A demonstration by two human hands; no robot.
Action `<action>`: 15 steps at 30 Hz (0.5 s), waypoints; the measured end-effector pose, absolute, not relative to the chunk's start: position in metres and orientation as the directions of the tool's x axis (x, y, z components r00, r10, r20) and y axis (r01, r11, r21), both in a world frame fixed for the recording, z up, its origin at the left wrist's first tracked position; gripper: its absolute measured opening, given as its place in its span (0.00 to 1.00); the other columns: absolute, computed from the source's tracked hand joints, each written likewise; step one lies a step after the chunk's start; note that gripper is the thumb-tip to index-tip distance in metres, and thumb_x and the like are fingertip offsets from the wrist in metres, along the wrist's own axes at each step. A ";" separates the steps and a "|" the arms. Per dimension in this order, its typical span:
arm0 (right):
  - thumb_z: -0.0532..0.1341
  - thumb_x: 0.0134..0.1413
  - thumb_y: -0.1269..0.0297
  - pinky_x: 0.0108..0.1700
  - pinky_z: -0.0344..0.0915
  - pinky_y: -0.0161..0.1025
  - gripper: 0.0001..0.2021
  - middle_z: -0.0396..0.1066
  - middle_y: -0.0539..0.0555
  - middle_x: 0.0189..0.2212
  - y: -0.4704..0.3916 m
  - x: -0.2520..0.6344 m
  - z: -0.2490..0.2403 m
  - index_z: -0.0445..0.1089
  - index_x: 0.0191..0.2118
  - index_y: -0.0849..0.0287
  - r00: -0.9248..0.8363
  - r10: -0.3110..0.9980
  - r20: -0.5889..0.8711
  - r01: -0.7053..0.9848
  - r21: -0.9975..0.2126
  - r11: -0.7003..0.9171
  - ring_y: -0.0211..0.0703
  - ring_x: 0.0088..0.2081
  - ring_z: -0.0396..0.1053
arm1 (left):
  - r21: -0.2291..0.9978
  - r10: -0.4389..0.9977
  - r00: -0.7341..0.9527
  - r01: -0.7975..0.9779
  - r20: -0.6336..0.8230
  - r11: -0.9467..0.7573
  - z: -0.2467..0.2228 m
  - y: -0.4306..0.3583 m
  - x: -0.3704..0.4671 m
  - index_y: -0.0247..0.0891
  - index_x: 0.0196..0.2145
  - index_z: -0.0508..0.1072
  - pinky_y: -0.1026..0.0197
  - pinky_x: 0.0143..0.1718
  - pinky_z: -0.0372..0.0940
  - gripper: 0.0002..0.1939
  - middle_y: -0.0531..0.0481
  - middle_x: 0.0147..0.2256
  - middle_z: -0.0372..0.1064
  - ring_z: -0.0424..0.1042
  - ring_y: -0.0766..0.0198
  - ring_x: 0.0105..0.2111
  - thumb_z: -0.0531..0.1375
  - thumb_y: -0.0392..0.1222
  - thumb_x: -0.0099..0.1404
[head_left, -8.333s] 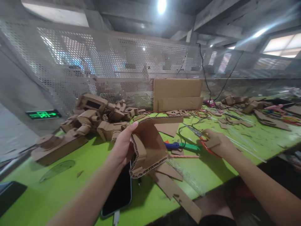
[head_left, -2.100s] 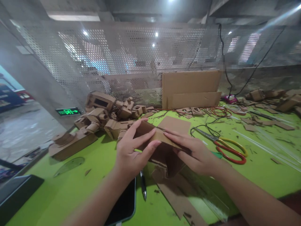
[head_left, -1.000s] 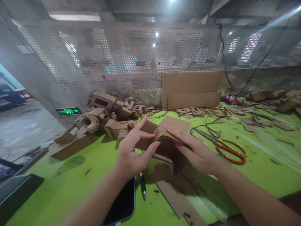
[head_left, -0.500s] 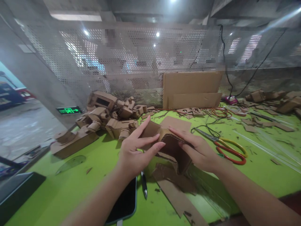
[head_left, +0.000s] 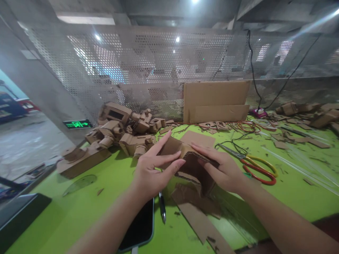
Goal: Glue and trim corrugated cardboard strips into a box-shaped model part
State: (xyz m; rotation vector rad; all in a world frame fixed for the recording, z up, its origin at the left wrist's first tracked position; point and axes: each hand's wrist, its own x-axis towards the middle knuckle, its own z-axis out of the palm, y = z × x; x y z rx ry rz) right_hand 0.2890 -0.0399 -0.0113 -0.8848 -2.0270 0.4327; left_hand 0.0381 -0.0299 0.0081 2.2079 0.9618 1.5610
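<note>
A folded piece of cardboard (head_left: 197, 165), bent into an angular, open-ended shape, is held between my two hands above the table. My left hand (head_left: 156, 167) grips its left side, thumb and fingers on either side of the board. On the right edge, my right hand (head_left: 219, 165) pinches the board between thumb and fingers. Below the piece lie flat cardboard strips (head_left: 197, 218). A black pen (head_left: 162, 208) and a dark phone (head_left: 139, 229) rest under my left hand and wrist. Scissors (head_left: 254, 164) with red and yellow handles lie to the right of my right hand.
Built cardboard models (head_left: 113, 134) crowd the table's left rear. A large cardboard sheet (head_left: 217, 95) leans against the perforated metal screen (head_left: 159, 53). Orange cable (head_left: 247, 126), scraps and clear sticks (head_left: 299, 167) lie at the right. A black box-like object (head_left: 23, 218) stands at near left.
Both hands keep their hold on the folded cardboard. My right thumb has shifted slightly left along the board; otherwise little has moved.
</note>
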 end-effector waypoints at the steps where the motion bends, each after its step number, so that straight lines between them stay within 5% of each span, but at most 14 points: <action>1: 0.58 0.69 0.70 0.71 0.64 0.54 0.27 0.71 0.53 0.66 -0.040 0.289 -0.011 0.67 0.70 0.47 -0.377 0.724 0.579 0.431 -0.582 0.690 0.51 0.68 0.68 | 0.563 0.651 0.198 0.361 0.733 -0.743 0.008 -0.030 0.038 0.39 0.45 0.86 0.43 0.64 0.70 0.12 0.36 0.65 0.68 0.75 0.43 0.60 0.72 0.41 0.63; 15: 0.57 0.63 0.78 0.68 0.67 0.52 0.32 0.75 0.51 0.63 -0.036 0.292 -0.014 0.68 0.69 0.46 -0.389 0.684 0.617 0.459 -0.514 0.724 0.49 0.65 0.72 | 0.575 0.658 0.188 0.353 0.729 -0.738 0.004 -0.031 0.040 0.38 0.44 0.87 0.48 0.63 0.70 0.12 0.35 0.66 0.68 0.76 0.44 0.60 0.72 0.40 0.63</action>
